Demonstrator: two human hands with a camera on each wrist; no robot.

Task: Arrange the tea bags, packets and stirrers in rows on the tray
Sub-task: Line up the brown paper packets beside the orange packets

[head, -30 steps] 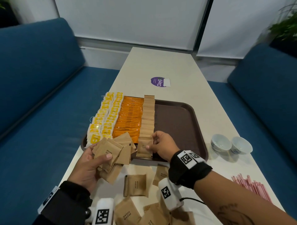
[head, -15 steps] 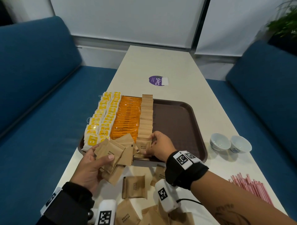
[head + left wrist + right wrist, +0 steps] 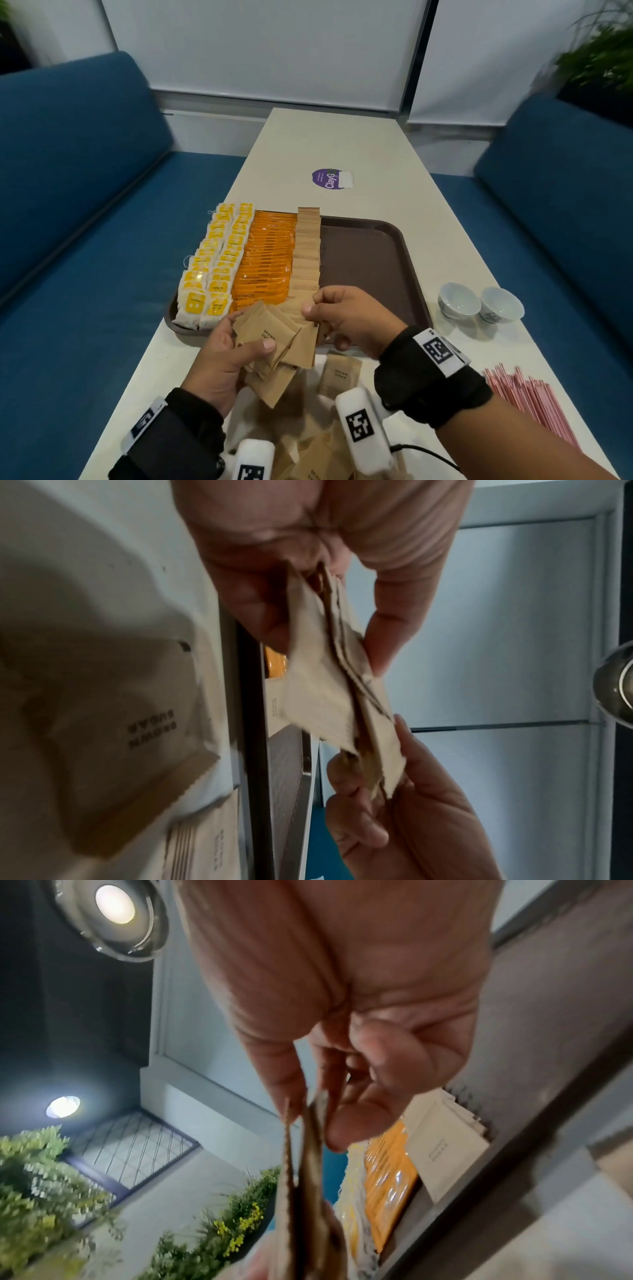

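Observation:
A brown tray (image 3: 370, 253) holds rows of yellow tea bags (image 3: 219, 260), orange packets (image 3: 267, 260) and brown sugar packets (image 3: 306, 250); its right half is bare. My left hand (image 3: 226, 356) grips a fanned stack of brown sugar packets (image 3: 270, 339) just in front of the tray's near edge. My right hand (image 3: 346, 315) pinches the top corner of a packet in that stack (image 3: 308, 1150). The left wrist view shows the stack (image 3: 329, 674) between thumb and fingers, with the right hand's fingertips (image 3: 400, 739) on its end. Loose sugar packets (image 3: 339, 373) lie on the table. Pink stirrers (image 3: 527, 401) lie at the right.
Two small white bowls (image 3: 479, 305) stand right of the tray. A purple sticker (image 3: 330, 178) lies farther up the white table (image 3: 342, 144). Blue sofas flank the table on both sides. A plant (image 3: 599, 58) stands at the far right.
My right hand has left the near end of the sugar packet row on the tray and moved back to the stack in my left hand, pinching a packet there.

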